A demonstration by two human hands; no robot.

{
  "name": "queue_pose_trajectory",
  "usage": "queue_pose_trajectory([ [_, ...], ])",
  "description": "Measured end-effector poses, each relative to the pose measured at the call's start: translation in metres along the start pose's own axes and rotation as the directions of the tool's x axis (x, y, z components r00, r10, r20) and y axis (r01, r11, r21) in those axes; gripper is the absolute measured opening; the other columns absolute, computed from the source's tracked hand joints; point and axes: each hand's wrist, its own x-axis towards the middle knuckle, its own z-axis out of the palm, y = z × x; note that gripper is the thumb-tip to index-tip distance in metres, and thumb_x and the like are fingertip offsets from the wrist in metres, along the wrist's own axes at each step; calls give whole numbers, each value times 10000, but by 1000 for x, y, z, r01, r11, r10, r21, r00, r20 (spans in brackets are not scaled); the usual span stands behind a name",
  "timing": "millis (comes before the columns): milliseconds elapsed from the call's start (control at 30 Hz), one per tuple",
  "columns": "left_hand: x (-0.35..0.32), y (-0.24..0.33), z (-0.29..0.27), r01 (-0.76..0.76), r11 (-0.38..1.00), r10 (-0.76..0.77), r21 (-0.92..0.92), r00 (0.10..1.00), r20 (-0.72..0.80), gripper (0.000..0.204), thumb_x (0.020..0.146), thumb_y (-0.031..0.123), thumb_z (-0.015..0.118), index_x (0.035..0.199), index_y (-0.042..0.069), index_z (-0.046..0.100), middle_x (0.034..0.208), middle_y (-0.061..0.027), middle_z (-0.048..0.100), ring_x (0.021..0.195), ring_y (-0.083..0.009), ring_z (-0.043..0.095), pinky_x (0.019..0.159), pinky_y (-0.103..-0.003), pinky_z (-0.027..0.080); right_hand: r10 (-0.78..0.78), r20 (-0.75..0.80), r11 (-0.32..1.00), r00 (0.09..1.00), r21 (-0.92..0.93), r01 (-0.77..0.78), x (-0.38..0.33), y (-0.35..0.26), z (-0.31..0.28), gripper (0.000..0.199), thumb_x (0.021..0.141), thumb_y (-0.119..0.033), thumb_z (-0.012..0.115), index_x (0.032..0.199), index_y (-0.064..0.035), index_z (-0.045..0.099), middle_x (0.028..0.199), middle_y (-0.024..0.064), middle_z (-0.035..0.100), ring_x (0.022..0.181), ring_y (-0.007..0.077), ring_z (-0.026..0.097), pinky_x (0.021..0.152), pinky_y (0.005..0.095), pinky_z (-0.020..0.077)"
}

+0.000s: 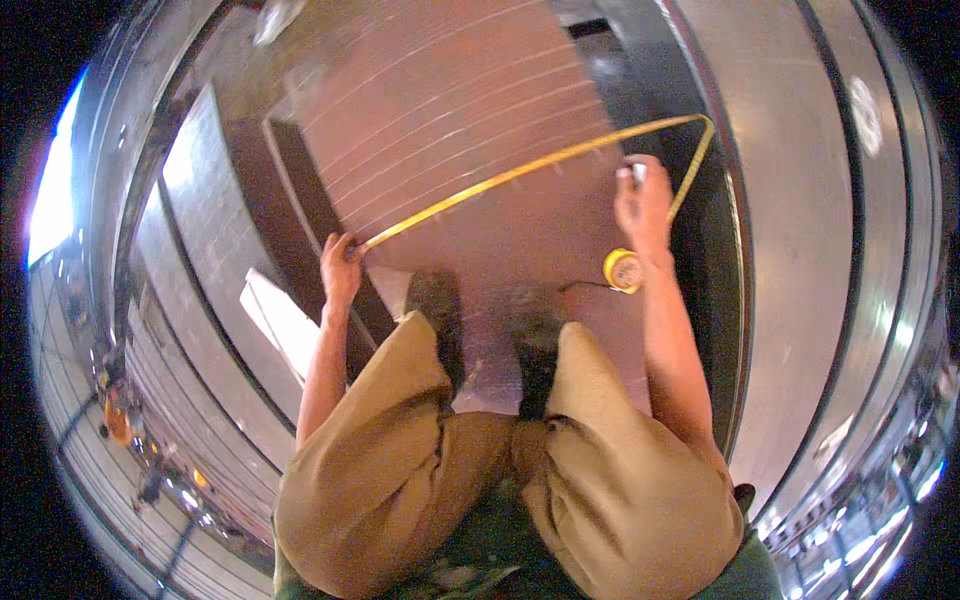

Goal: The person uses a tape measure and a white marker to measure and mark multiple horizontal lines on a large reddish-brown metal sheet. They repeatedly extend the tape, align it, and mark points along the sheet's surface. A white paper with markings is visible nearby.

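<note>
A yellow tape measure blade point(480, 187) stretches across a reddish-brown plate point(450, 120). At the plate's left edge, the fingers of my left hand point(341, 266) pinch the blade's end. On the right, the blade kinks sharply and runs back down behind my right hand point(645, 205). That hand, just below the blade, has its fingers closed on a small white piece point(639, 173) like chalk. Beside my right forearm is the round yellow tape measure case point(622, 270) with a dark strap. Whether the blade joins it is hidden by my arm.
I squat on the plate, with dark shoes point(435, 300) between the hands. Thin pale lines cross its far part. Dark gaps and long grey metal beams point(790, 220) flank both sides. A white sheet-like piece point(280, 320) lies left of my left forearm. People appear small at far left.
</note>
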Motion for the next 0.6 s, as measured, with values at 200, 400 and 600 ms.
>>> queue_pose_trajectory([
  [200,3,13,-4,96,987,-91,-131,995,38,202,824,118,784,990,21,723,907,-146,593,841,-332,634,764,-421,507,-127,-28,950,991,-292,113,44,20,-20,268,973,-84,603,1241,-97,596,1029,222,622,941,412,617,837,473,496],
  [400,3,12,-13,159,953,-133,-256,984,118,200,831,137,790,991,34,726,884,-104,582,799,-273,623,723,-386,511,-147,267,912,952,-336,235,70,24,-26,247,1013,-106,586,1255,-144,617,964,162,560,844,326,600,755,427,494],
  [600,2,10,-14,144,942,-113,-303,987,116,184,847,136,783,988,35,720,896,-102,579,798,-274,621,714,-380,514,-126,326,858,937,-438,268,80,41,-28,158,1028,-186,578,1171,-156,636,990,161,569,896,389,602,767,481,511],
])
